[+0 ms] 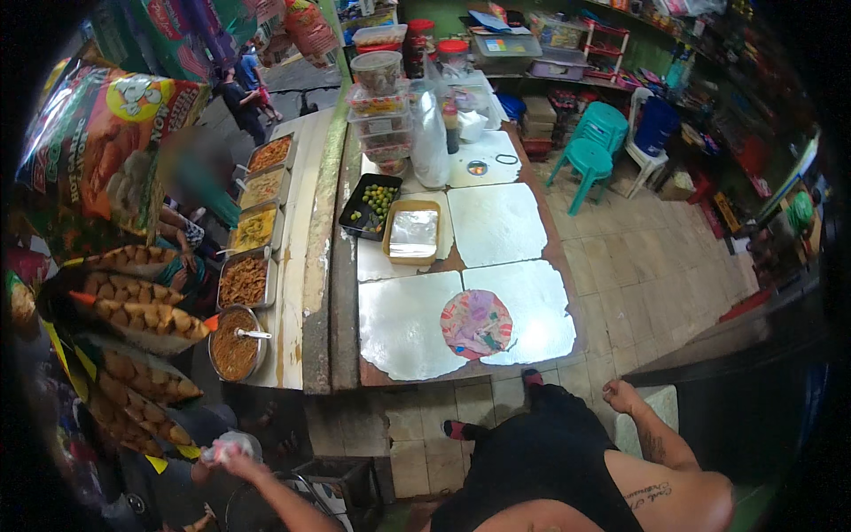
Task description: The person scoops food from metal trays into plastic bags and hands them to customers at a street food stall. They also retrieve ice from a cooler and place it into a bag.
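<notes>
My left hand (241, 459) is out at the lower left, gripping a crumpled pink and white bundle, perhaps cloth or thin plastic. Close above it hang several snack packs (143, 309) with yellow corners. At the lower right my right hand (623, 397) has its fingers curled; whether something small is between them cannot be told. A pale slab-like surface (667, 405) is beside that forearm. In front of me, a round red-patterned bowl or tray (459, 312) holding crumpled cloth or plastic lies on the white-topped table (405, 329).
Left along the counter (289, 332) stand metal trays of cooked food (247, 282) and a round noodle bowl (233, 349). Green citrus fruits (377, 199) fill a black tray beside a foil-lined tan container (413, 233). Teal stools (590, 159) stand right. People (241, 100) are beyond the counter.
</notes>
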Demonstrator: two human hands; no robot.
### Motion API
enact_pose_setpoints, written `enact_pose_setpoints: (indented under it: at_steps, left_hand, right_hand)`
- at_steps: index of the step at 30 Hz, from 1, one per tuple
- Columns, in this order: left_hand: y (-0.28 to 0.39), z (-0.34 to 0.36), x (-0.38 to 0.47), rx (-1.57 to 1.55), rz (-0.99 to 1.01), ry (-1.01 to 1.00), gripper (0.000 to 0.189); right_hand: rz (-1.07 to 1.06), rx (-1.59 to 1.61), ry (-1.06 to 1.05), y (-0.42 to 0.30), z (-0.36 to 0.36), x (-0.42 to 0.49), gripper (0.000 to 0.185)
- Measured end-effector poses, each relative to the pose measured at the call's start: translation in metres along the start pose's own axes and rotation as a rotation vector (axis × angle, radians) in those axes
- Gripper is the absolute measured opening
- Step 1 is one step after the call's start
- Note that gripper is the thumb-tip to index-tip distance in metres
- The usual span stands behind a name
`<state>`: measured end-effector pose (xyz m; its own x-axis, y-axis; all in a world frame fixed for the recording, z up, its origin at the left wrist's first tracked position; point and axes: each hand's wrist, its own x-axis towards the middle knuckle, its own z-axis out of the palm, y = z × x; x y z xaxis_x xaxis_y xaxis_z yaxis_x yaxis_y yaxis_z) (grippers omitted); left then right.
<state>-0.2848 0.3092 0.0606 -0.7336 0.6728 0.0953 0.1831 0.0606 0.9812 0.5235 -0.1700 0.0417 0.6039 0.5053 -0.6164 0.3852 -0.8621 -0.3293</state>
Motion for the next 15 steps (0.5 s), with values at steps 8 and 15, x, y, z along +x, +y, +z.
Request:
enact_pose_setpoints:
  at_steps: [8, 15]
  left_hand:
    - [0.056, 0.196, -0.505, -0.193, 0.143, -1.376, 0.023]
    - [0.112, 0.275, -0.712, 0.069, -0.050, -1.367, 0.019]
  right_hand:
    - [-0.718, 0.164, -0.079, -0.119, -0.036, 0.056, 0.037]
    - [-0.975, -0.085, -0.467, -0.141, -0.115, 0.140, 0.030]
